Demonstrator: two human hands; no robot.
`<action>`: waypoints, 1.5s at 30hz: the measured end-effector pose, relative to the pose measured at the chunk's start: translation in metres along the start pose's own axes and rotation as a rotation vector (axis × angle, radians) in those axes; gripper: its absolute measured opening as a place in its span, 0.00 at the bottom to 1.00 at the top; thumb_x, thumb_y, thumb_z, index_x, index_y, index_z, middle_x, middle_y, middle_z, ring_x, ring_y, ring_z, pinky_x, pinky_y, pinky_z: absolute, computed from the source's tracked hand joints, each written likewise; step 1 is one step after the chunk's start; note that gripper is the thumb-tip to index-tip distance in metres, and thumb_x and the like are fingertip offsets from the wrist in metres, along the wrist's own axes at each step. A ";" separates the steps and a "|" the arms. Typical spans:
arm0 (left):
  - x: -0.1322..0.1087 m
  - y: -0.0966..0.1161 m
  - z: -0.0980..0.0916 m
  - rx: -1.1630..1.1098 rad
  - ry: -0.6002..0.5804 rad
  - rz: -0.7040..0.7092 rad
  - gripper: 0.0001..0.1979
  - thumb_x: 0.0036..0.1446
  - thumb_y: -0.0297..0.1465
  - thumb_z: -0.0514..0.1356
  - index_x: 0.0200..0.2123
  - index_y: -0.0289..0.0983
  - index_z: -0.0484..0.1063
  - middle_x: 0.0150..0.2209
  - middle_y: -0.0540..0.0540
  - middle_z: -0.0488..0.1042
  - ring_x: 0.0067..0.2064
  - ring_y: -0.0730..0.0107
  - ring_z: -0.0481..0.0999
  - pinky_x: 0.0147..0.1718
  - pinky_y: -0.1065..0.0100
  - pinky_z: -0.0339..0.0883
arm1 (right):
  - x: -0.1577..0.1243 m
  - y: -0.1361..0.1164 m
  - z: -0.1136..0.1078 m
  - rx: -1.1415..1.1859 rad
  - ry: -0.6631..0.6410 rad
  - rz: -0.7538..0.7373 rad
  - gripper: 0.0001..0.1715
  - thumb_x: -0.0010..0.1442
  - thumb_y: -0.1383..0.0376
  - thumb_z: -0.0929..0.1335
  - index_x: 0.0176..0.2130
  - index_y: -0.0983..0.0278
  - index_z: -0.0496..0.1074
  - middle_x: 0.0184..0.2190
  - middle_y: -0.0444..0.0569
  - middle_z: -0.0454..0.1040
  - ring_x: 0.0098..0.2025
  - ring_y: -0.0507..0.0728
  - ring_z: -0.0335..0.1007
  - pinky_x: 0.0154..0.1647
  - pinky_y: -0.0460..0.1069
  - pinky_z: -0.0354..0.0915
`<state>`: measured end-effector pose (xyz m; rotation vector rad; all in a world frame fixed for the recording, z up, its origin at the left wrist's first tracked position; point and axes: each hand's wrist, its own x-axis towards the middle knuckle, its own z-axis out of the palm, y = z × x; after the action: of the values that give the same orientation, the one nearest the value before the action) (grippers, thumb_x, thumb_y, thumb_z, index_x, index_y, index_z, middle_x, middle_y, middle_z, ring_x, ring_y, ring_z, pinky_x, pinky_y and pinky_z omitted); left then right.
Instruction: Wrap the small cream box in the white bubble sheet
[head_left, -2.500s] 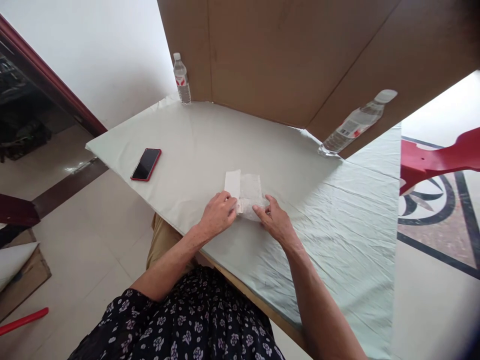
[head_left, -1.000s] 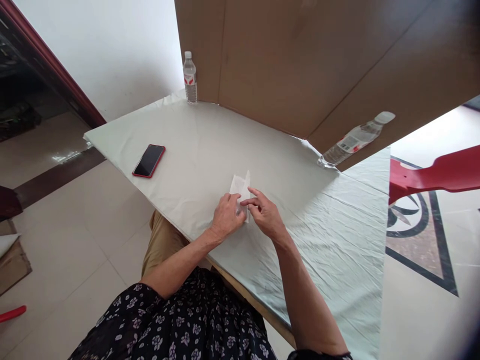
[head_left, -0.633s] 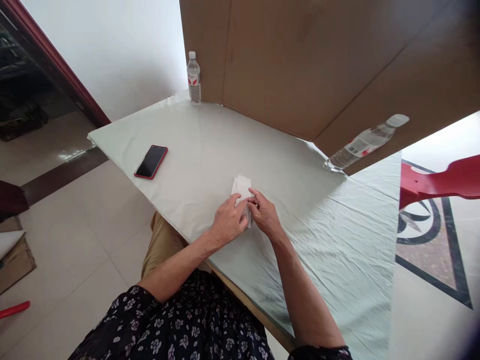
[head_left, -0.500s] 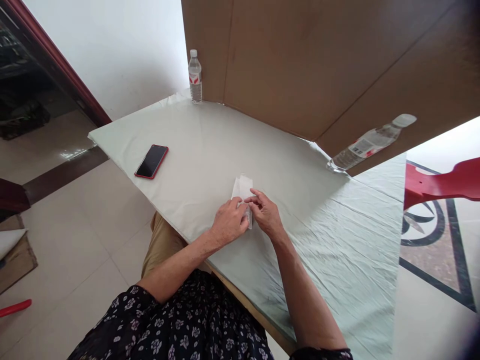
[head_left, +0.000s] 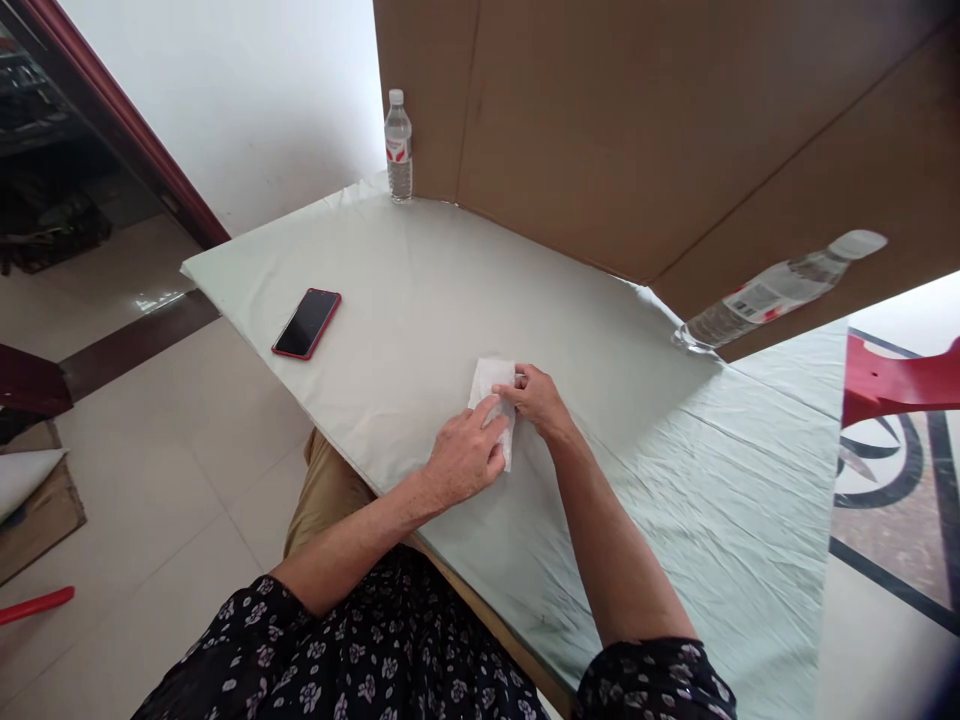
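A folded white paper tissue [head_left: 493, 375] lies lengthwise on the cloth-covered table in front of me. My left hand [head_left: 466, 450] rests on its lower part, fingers stretched out and somewhat apart, pressing it from above. At the upper right edge, my right hand [head_left: 537, 398] pinches the tissue between thumb and fingers. Both hands partly hide the tissue, and the fingertips of the two nearly meet over its middle.
A phone in a red case [head_left: 307, 323] lies at the table's left. One water bottle [head_left: 399, 150] stands at the back; another bottle [head_left: 780, 290] is at the right, against a brown cardboard panel [head_left: 570, 130]. Beyond the table's right edge is a red plastic stool [head_left: 892, 385].
My right hand has moved up along the tissue and now pinches its edge. The tissue's top end looks flatter and wider. My left hand stays on the lower part.
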<state>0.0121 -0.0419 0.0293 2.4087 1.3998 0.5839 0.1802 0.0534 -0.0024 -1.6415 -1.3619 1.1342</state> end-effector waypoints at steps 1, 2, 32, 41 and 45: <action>0.000 -0.001 0.000 0.003 -0.006 0.010 0.19 0.59 0.25 0.57 0.53 0.36 0.72 0.64 0.38 0.66 0.52 0.55 0.76 0.52 0.57 0.72 | 0.002 -0.001 0.002 0.011 -0.012 -0.007 0.21 0.39 0.59 0.76 0.35 0.64 0.74 0.22 0.39 0.67 0.24 0.50 0.58 0.21 0.45 0.54; 0.001 -0.001 -0.001 0.000 -0.018 0.017 0.19 0.59 0.25 0.56 0.54 0.36 0.72 0.62 0.38 0.69 0.51 0.55 0.76 0.52 0.56 0.72 | 0.002 -0.002 0.004 0.025 -0.025 -0.016 0.17 0.39 0.59 0.75 0.30 0.64 0.72 0.21 0.38 0.65 0.23 0.49 0.56 0.22 0.45 0.53; -0.014 -0.028 0.012 -0.339 0.149 -0.109 0.09 0.54 0.30 0.66 0.38 0.37 0.72 0.56 0.37 0.71 0.59 0.54 0.71 0.57 0.53 0.65 | -0.132 0.009 0.014 -0.157 0.055 -0.606 0.13 0.62 0.65 0.65 0.41 0.55 0.78 0.46 0.48 0.82 0.57 0.61 0.74 0.61 0.61 0.66; -0.030 -0.055 0.002 -0.269 0.020 0.227 0.25 0.49 0.24 0.61 0.54 0.36 0.68 0.65 0.32 0.64 0.68 0.52 0.62 0.66 0.49 0.59 | -0.133 0.035 0.021 -0.332 0.063 -0.792 0.24 0.57 0.73 0.64 0.51 0.57 0.75 0.57 0.52 0.76 0.65 0.62 0.66 0.65 0.64 0.64; -0.018 -0.052 0.009 -0.377 0.028 0.167 0.22 0.51 0.22 0.58 0.50 0.36 0.69 0.60 0.35 0.71 0.62 0.57 0.70 0.61 0.54 0.66 | -0.128 0.035 0.022 -0.320 0.083 -0.800 0.26 0.57 0.75 0.62 0.50 0.58 0.75 0.56 0.52 0.76 0.65 0.61 0.66 0.65 0.63 0.64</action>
<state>-0.0311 -0.0327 -0.0055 2.2272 0.9953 0.8422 0.1649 -0.0794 -0.0189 -1.1178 -1.9553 0.3861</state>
